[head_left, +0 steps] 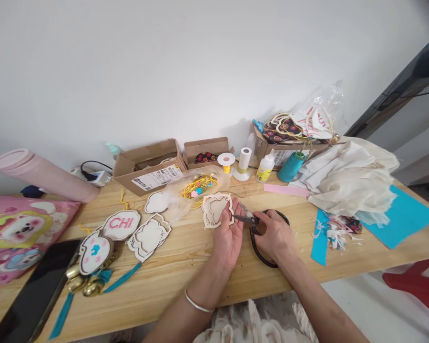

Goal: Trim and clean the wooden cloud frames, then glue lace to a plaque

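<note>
My left hand (229, 238) is closed on a pale wooden cut-out frame (208, 216) with a scalloped opening and small corner ornaments. In my right hand (277, 236) is a pair of black-handled scissors (256, 245), gripped around the loops. Their blades point left and reach the right edge of the frame, by the fingers of my left hand. Whether the blades touch the wood I cannot tell. Left of my hands lies a similar wooden frame piece (150, 237), and beyond it a small rounded wooden piece (156, 202).
Finished tags (121, 225) with bells and teal tassels lie at left beside a phone (35, 290). Cardboard boxes (148, 166), a glue bottle (265, 167) and a teal thread cone (291, 166) stand along the wall. White cloth (350, 181) and blue felt (402, 216) cover the right side.
</note>
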